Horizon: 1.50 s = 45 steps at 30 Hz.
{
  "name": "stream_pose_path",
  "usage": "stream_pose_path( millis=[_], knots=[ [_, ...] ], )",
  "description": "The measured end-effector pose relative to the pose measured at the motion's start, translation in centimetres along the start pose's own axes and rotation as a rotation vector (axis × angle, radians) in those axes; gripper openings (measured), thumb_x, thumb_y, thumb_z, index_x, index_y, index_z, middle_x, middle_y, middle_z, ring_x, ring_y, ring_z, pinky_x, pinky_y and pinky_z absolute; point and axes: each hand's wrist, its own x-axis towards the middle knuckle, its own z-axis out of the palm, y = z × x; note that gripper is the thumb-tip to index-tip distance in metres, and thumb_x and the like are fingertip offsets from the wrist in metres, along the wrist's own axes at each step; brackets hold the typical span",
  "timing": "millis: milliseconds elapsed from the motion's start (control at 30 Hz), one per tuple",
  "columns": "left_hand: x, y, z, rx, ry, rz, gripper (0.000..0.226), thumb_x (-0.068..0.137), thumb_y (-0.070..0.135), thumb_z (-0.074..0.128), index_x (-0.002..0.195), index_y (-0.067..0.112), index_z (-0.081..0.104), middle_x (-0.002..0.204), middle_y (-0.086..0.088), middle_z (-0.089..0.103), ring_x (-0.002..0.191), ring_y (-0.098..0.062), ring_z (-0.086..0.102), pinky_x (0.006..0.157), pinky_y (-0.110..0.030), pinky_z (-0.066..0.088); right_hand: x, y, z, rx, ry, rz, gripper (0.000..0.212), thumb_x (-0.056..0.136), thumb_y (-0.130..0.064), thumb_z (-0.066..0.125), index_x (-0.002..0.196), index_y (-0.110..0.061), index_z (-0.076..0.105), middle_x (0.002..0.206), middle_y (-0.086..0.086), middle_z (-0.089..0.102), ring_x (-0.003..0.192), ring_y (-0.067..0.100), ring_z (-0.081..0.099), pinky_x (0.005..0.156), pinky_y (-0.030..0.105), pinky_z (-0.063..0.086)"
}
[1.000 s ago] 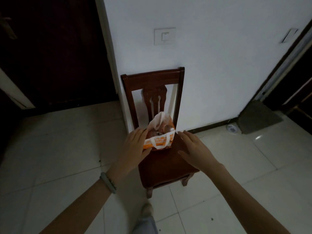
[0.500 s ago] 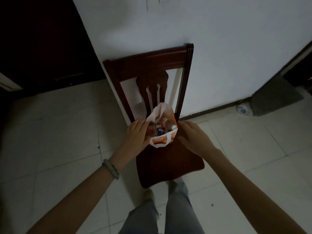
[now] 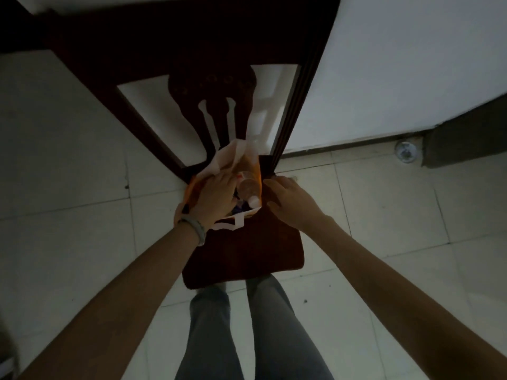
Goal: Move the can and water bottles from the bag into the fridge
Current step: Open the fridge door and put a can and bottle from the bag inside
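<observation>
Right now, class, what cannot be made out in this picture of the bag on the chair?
Head view:
Can: unseen; the left hand and orange-and-white plastic bag cover the contents.
Clear white-capped water bottle: one shows; others hidden by the bag.
Left hand's grip: fingertips inside the bag.
Fridge: outside the frame.

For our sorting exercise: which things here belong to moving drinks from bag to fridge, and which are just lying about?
Job: plastic bag, bottle inside it, left hand, right hand.
Lying about: wooden chair under the bag, round object on the floor, bracelet.
</observation>
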Motion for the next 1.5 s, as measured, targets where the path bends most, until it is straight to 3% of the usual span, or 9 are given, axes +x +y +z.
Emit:
stream_pose_path(
  millis=[200,300,500,633,700,900,1167,1333,1500],
  knots=[
    [2.0,-1.4,6.5,0.104,-0.15,-0.101,0.056,0.086,0.045,0.054,0.128,0.008,0.048,0.132,-0.014,0.05,0.121,-0.033,0.044,0.101,-0.044,0.033,3.8,2.8,2.6,-0.032,-0.111,-0.107,0.041,0.08,0.0,0.058,0.121,-0.004,0.055,0.123,0.023,0.053,0.112,0.04,0.048,0.086,0.051,0.049],
    [2.7,-1.7,7.2,0.069,-0.144,-0.073,0.062,0.082,0.054,0.041,0.116,0.005,0.058,0.116,-0.018,0.062,0.105,-0.037,0.055,0.091,-0.046,0.042,4.8,3.7,3.0,-0.019,-0.1,-0.126,0.039,0.08,0.0,0.057,0.119,-0.004,0.057,0.122,0.022,0.054,0.11,0.039,0.05,0.083,0.05,0.051],
    [2.1,-2.2,6.2,-0.098,-0.009,-0.121,0.039,0.082,0.043,0.061,0.103,0.011,0.06,0.102,-0.013,0.065,0.089,-0.03,0.059,0.07,-0.034,0.043,5.5,4.2,3.6,-0.017,-0.134,-0.161,0.033,0.078,0.001,0.059,0.111,-0.004,0.06,0.113,0.022,0.059,0.1,0.039,0.055,0.077,0.049,0.053],
    [-1.1,-3.9,4.0,-0.004,-0.034,-0.217,0.065,0.072,0.042,0.07,0.12,0.003,0.052,0.119,-0.017,0.058,0.106,-0.033,0.055,0.085,-0.042,0.048,6.0,2.5,3.4,-0.007,-0.153,-0.222,0.028,0.073,0.004,0.065,0.099,-0.005,0.066,0.101,0.023,0.061,0.088,0.039,0.057,0.07,0.043,0.054],
    [-3.2,-4.3,3.0,-0.058,0.019,-0.36,0.075,0.061,0.035,0.084,0.121,0.003,0.052,0.115,-0.018,0.06,0.099,-0.034,0.06,0.074,-0.041,0.055,6.7,1.6,3.7,-0.049,-0.15,-0.268,0.022,0.077,-0.002,0.063,0.097,-0.007,0.068,0.104,0.021,0.061,0.09,0.037,0.057,0.074,0.04,0.051],
    [-7.3,-3.6,0.3,-0.166,0.189,-0.484,0.072,0.057,0.045,0.084,0.105,-0.001,0.059,0.089,-0.018,0.065,0.069,-0.034,0.063,0.052,-0.035,0.05,8.8,0.5,7.3,-0.327,-0.5,-0.112,0.049,0.084,-0.03,0.057,0.128,-0.013,0.041,0.126,0.011,0.048,0.108,0.031,0.053,0.082,0.041,0.049],
    [-10.6,-2.3,-0.9,-0.252,0.365,-0.562,0.069,0.063,0.038,0.082,0.116,0.003,0.056,0.104,-0.015,0.065,0.085,-0.03,0.064,0.065,-0.035,0.055,9.1,-1.3,7.4,-0.686,-0.709,-0.016,0.051,0.086,-0.022,0.057,0.133,-0.015,0.037,0.129,0.009,0.045,0.11,0.027,0.049,0.079,0.034,0.039],
    [-12.1,-1.3,-2.0,-0.339,0.41,-0.611,0.069,0.065,0.031,0.081,0.121,0.003,0.053,0.111,-0.014,0.062,0.093,-0.029,0.062,0.072,-0.037,0.052,9.0,-2.0,5.8,-0.651,-0.486,-0.038,0.055,0.084,-0.021,0.06,0.132,-0.009,0.034,0.128,0.013,0.045,0.113,0.031,0.048,0.086,0.039,0.044],
    [-14.4,-0.8,-3.2,-0.429,0.46,-0.677,0.071,0.064,0.026,0.08,0.123,0.006,0.046,0.115,-0.013,0.057,0.095,-0.029,0.06,0.072,-0.033,0.05,9.7,-3.5,2.3,-0.56,-0.218,-0.148,0.029,0.091,-0.029,0.05,0.116,-0.015,0.051,0.108,0.012,0.059,0.1,0.032,0.055,0.077,0.042,0.049]
  ],
)
